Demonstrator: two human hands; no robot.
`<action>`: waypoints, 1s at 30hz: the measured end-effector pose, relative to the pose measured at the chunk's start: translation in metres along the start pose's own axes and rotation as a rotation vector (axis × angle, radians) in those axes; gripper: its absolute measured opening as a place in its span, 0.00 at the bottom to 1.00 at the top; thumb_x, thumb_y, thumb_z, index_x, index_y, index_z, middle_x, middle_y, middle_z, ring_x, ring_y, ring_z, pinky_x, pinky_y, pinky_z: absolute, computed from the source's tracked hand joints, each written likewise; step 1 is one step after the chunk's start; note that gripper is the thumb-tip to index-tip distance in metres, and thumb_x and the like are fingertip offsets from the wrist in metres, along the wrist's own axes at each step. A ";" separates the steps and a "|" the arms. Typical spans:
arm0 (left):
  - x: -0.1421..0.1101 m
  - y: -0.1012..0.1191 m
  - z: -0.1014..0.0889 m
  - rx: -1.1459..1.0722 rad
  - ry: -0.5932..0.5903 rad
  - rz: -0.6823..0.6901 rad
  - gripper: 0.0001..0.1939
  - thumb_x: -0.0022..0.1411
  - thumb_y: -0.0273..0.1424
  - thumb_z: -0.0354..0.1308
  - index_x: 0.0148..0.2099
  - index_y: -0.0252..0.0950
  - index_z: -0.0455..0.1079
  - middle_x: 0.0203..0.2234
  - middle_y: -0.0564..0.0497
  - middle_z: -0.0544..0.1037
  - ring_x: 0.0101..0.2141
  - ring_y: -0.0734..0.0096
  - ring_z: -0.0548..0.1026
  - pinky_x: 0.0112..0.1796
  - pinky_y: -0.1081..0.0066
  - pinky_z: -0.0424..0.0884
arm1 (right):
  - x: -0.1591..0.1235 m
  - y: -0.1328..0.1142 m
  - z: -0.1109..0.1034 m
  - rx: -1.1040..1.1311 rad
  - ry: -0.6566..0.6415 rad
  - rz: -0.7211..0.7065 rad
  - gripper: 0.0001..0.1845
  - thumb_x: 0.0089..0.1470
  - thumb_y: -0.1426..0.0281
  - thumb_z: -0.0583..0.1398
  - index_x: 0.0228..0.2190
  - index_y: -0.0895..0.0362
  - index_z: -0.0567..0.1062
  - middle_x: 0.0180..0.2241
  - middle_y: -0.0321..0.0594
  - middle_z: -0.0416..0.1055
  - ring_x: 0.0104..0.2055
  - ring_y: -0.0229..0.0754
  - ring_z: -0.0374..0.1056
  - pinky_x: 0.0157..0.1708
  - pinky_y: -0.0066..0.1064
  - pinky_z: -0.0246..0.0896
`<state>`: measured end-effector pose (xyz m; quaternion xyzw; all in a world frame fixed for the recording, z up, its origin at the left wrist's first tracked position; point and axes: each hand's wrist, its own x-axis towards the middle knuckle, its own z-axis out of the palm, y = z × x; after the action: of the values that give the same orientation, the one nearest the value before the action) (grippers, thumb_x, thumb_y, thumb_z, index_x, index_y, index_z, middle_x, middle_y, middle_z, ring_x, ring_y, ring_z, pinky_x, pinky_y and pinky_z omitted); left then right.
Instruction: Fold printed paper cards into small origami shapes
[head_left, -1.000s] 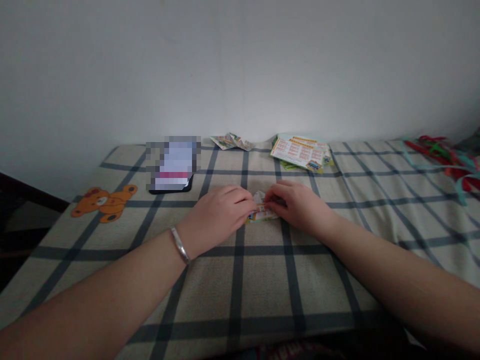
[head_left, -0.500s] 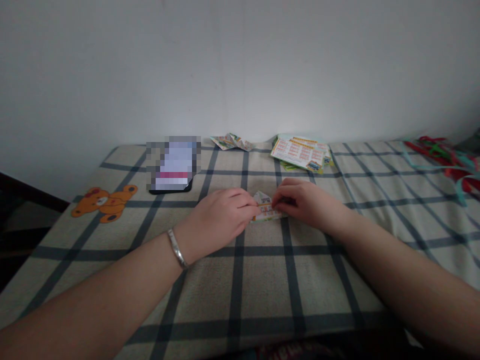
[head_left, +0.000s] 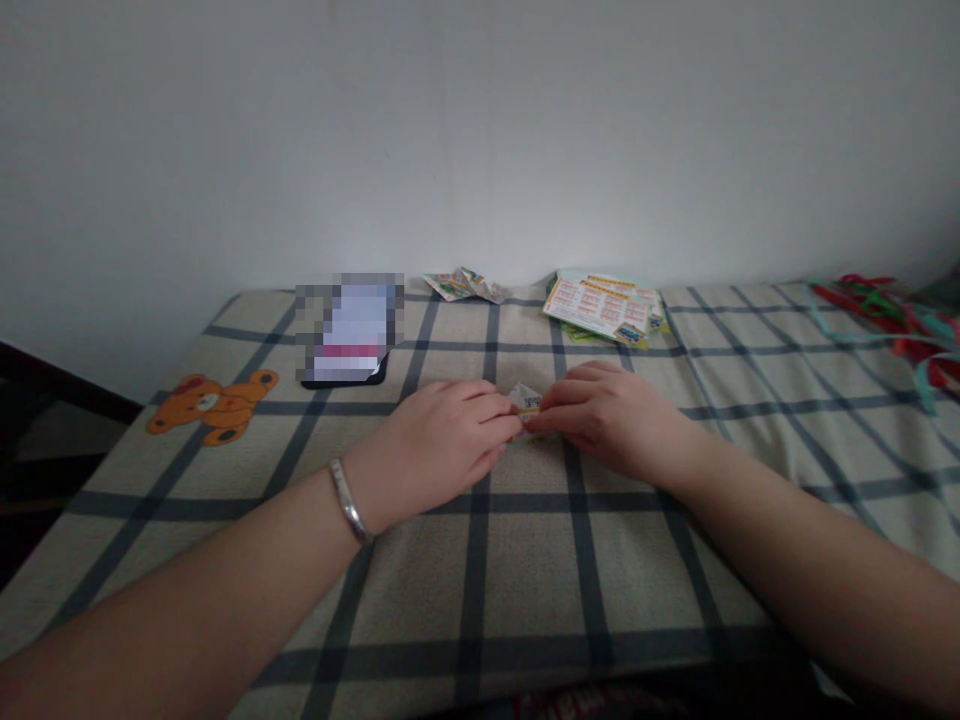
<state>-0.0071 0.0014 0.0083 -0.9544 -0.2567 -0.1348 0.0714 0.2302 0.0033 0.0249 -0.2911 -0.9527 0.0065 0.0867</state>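
Observation:
A small folded piece of printed paper (head_left: 528, 398) lies on the checked cloth between my hands, its pointed top facing the wall. Closed on its left side is my left hand (head_left: 450, 435), with a silver bangle at the wrist. From the right, my right hand (head_left: 607, 420) presses its fingers onto the paper, the fingertips close to those of the left. Both hands cover most of the sheet, so only the peak and a thin lower strip show.
Behind the hands lie a stack of printed sheets (head_left: 600, 306) and a creased folded paper (head_left: 466, 286). A phone (head_left: 349, 335) with a blurred screen and an orange bear cutout (head_left: 214, 407) are on the left. Red and teal ribbons (head_left: 892, 310) lie at the far right. A wall (head_left: 480, 140) borders the back.
My right hand drew back to the right, baring more of the paper, then came in again with its fingers stretched across it. The left hand stays at the paper's left side.

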 end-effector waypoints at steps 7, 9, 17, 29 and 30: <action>0.004 0.004 -0.004 0.044 -0.036 -0.005 0.09 0.65 0.31 0.52 0.45 0.38 0.72 0.43 0.48 0.77 0.46 0.59 0.72 0.47 0.56 0.69 | 0.002 -0.003 0.000 -0.152 -0.032 0.007 0.14 0.59 0.73 0.57 0.45 0.48 0.76 0.42 0.38 0.74 0.39 0.43 0.66 0.40 0.36 0.55; 0.005 0.005 -0.006 0.057 -0.060 0.007 0.09 0.65 0.31 0.52 0.45 0.38 0.72 0.42 0.49 0.77 0.45 0.59 0.72 0.48 0.56 0.69 | 0.004 -0.004 0.000 -0.168 -0.041 0.007 0.13 0.59 0.73 0.57 0.44 0.48 0.76 0.43 0.38 0.74 0.39 0.43 0.66 0.40 0.36 0.55; 0.004 0.001 -0.010 0.074 -0.069 0.012 0.12 0.60 0.26 0.55 0.47 0.38 0.71 0.44 0.50 0.77 0.52 0.57 0.69 0.62 0.45 0.49 | 0.003 -0.004 -0.003 -0.118 -0.055 0.061 0.17 0.56 0.76 0.58 0.44 0.47 0.77 0.44 0.39 0.73 0.41 0.44 0.66 0.41 0.36 0.57; 0.000 -0.005 -0.015 0.035 -0.117 0.003 0.15 0.63 0.23 0.50 0.48 0.40 0.73 0.43 0.53 0.78 0.50 0.63 0.71 0.62 0.48 0.51 | -0.007 0.009 -0.013 -0.075 -0.073 0.102 0.16 0.54 0.77 0.57 0.37 0.48 0.80 0.42 0.36 0.75 0.39 0.42 0.70 0.38 0.34 0.59; 0.000 -0.006 -0.016 0.030 -0.116 0.000 0.15 0.63 0.22 0.50 0.47 0.40 0.73 0.43 0.53 0.78 0.49 0.63 0.71 0.62 0.48 0.51 | -0.009 0.010 -0.013 -0.068 -0.073 0.106 0.16 0.54 0.77 0.57 0.37 0.47 0.80 0.42 0.35 0.76 0.39 0.42 0.70 0.38 0.34 0.59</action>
<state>-0.0138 0.0028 0.0233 -0.9595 -0.2622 -0.0754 0.0706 0.2451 0.0065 0.0360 -0.3435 -0.9382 -0.0105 0.0415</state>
